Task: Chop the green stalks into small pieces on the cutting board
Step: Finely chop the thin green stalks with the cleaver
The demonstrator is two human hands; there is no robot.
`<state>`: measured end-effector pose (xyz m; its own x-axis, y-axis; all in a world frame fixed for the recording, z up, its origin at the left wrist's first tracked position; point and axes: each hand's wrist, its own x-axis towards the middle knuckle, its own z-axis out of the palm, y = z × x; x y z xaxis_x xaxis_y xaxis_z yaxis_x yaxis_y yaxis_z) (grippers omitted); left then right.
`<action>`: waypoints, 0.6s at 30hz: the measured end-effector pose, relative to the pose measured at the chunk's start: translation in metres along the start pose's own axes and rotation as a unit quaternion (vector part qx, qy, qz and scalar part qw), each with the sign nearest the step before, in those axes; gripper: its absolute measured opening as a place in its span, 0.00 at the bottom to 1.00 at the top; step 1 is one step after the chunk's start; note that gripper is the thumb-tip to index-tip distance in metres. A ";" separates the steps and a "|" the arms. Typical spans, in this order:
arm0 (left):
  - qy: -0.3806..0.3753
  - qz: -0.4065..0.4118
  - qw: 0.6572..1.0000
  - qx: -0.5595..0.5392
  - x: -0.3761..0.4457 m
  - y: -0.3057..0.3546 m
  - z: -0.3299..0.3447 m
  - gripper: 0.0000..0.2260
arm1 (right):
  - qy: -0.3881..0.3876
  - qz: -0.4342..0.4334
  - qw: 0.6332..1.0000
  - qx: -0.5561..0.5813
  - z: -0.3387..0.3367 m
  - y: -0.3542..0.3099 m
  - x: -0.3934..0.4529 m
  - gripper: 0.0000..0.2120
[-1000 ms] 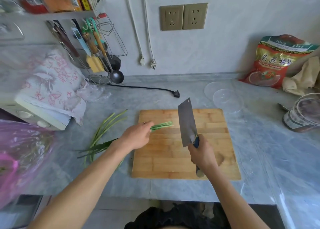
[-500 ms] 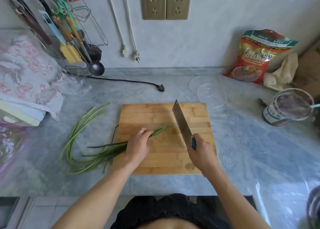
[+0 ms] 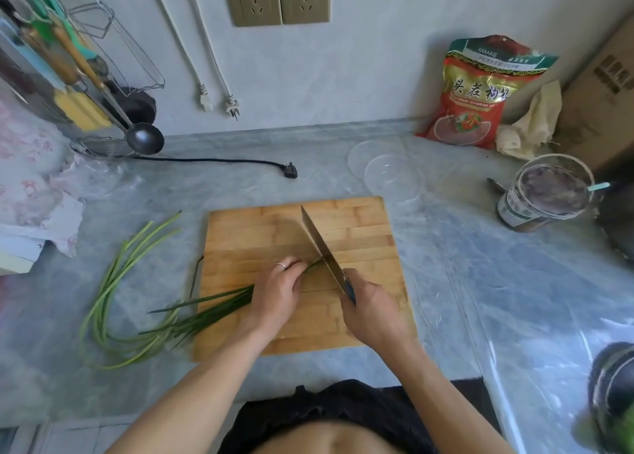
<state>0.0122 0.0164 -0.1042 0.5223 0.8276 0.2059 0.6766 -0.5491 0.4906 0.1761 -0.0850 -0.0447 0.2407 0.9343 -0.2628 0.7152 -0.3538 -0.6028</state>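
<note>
A bamboo cutting board [image 3: 360, 234] lies on the grey counter in front of me. My left hand [image 3: 278, 290] presses a bundle of green stalks [image 3: 209, 311] onto the board, their tips poking out past my fingers. My right hand [image 3: 372, 311] grips the blue handle of a cleaver [image 3: 319, 244], whose blade stands edge-down across the stalk tips just right of my left fingers. The bundle's long tails trail off the board's left edge. More loose green stalks [image 3: 113, 282] curve on the counter to the left.
A clear plastic lid [image 3: 394, 175] lies behind the board. A red snack bag [image 3: 480, 93] leans on the wall at right, beside a plastic tub [image 3: 545, 192]. A black plug and cord [image 3: 290, 171] and a utensil rack with a ladle [image 3: 144, 137] are at back left.
The cleaver has come down from a raised tilt onto the stalk tips. My left hand has set the bundle on the board and holds it down closer to the blade.
</note>
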 end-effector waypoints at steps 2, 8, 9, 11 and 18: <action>0.000 0.012 1.000 -0.012 -0.002 -0.005 0.000 0.18 | 0.013 0.013 0.999 0.035 -0.005 0.005 0.002 0.04; -0.029 0.034 0.999 -0.025 0.010 -0.008 0.009 0.19 | 0.063 0.036 0.996 0.056 -0.011 0.005 0.003 0.05; -0.038 0.040 0.998 -0.024 0.013 -0.005 0.012 0.19 | 0.053 0.031 0.997 0.049 -0.010 0.003 0.001 0.05; -0.044 0.052 0.997 -0.034 0.018 0.000 0.017 0.18 | 0.048 0.021 0.998 0.046 -0.009 0.002 -0.001 0.04; -0.010 0.019 0.998 -0.061 0.008 -0.012 0.000 0.13 | 0.101 0.080 0.988 0.083 -0.028 0.013 -0.002 0.10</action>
<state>0.0079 0.0300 -0.1083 0.5566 0.8036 0.2105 0.5885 -0.5603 0.5828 0.2033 -0.0900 -0.0308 0.4806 0.8492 -0.2188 0.5432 -0.4842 -0.6859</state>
